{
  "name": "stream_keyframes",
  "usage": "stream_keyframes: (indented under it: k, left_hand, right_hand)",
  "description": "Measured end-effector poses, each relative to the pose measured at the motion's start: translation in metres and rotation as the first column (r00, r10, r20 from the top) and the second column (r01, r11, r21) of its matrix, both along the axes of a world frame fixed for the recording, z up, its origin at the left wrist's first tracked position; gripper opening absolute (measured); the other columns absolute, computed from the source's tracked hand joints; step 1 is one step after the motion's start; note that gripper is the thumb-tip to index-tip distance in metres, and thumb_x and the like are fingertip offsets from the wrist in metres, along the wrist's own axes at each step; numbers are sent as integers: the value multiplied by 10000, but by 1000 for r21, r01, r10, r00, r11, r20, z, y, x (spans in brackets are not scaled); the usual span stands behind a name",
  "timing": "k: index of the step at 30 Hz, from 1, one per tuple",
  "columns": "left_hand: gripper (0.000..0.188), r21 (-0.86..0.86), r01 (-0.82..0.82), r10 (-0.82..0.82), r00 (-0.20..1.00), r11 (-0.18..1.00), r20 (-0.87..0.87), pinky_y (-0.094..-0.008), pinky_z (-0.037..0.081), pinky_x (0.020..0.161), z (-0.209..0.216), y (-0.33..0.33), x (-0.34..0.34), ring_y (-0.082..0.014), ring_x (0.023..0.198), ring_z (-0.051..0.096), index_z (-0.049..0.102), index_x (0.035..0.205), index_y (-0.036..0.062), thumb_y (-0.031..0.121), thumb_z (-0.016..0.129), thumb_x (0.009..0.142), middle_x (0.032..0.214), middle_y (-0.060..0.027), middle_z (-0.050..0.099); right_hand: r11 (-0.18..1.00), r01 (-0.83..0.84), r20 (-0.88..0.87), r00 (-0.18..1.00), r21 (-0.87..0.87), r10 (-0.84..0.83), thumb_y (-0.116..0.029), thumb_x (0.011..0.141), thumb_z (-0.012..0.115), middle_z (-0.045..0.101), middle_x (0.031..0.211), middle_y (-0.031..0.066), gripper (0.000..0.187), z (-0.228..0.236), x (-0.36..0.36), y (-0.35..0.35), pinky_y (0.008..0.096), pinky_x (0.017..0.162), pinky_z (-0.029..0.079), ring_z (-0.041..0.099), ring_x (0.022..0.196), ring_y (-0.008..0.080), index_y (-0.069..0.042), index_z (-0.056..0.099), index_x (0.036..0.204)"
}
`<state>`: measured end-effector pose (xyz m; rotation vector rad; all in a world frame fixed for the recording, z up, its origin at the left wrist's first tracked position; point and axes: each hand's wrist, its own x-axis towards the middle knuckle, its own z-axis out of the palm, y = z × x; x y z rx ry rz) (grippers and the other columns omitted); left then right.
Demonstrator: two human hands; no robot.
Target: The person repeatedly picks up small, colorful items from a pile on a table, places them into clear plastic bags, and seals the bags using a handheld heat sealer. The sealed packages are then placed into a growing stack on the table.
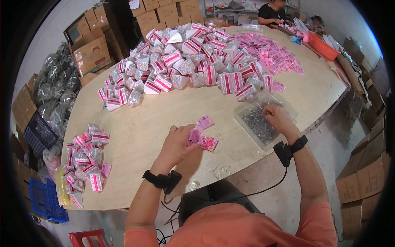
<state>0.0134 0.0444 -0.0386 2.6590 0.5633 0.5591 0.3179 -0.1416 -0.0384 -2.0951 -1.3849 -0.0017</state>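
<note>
My left hand (175, 146) is closed around a small pink printed card (193, 137) near the table's front edge. Two more pink cards lie right beside it, one plain pink (204, 122) and one with a bolder pattern (210, 143). My right hand (278, 119) dips into a shallow clear plastic box (266, 142) of small thin metal pieces (257, 123). Its fingers are pinched together over them; what they grip is too small to make out. Dark straps with small devices sit on both wrists.
A big heap of pink-and-white wedge packs (173, 59) covers the far table, beside a pile of pink cards (267, 51). A smaller cluster of packs (86, 158) lies at left. Two people sit at the far right, near an orange basin (323, 46). Cardboard boxes (362, 181) stand at right.
</note>
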Motion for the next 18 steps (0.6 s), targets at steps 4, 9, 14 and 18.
stream_keyframes:
  k: [4, 9, 14, 18]
  left_hand:
    - [522, 231, 74, -76, 997, 970, 0, -376, 424, 829, 10, -3, 1, -304, 931, 492, 515, 1145, 70, 72, 688, 652, 1039, -111, 575]
    - [507, 65, -33, 20, 982, 997, 190, -362, 420, 838, 11, -8, -7, -286, 952, 500, 517, 1148, 64, 70, 682, 668, 1039, -114, 572]
    - [471, -188, -28, 85, 949, 982, 303, -352, 431, 811, 4, -34, -17, -246, 931, 526, 525, 1150, 53, 114, 678, 708, 1049, -114, 575]
    - [454, -179, 40, 21, 945, 983, 328, -353, 433, 810, 4, -52, -20, -248, 944, 531, 533, 1146, 49, 134, 673, 723, 1058, -120, 569]
  right_hand:
    - [998, -17, 39, 999, 66, 15, -34, 711, 519, 602, 800, 204, 141, -5, 0, -1, 410, 681, 448, 573, 760, 362, -4, 602, 822]
    - [997, 36, -183, 983, 75, -22, -65, 747, 550, 591, 729, 144, 110, 24, -26, 1, 340, 621, 440, 560, 657, 260, 17, 581, 812]
    - [952, -88, -642, 720, 294, 265, -60, 803, 583, 551, 673, -9, 56, 19, -65, 2, 218, 519, 399, 482, 566, 67, -10, 598, 821]
    - [932, -51, -912, 197, 358, 361, -54, 834, 574, 548, 672, -2, 64, 16, -108, 0, 177, 466, 388, 488, 534, 49, -24, 604, 882]
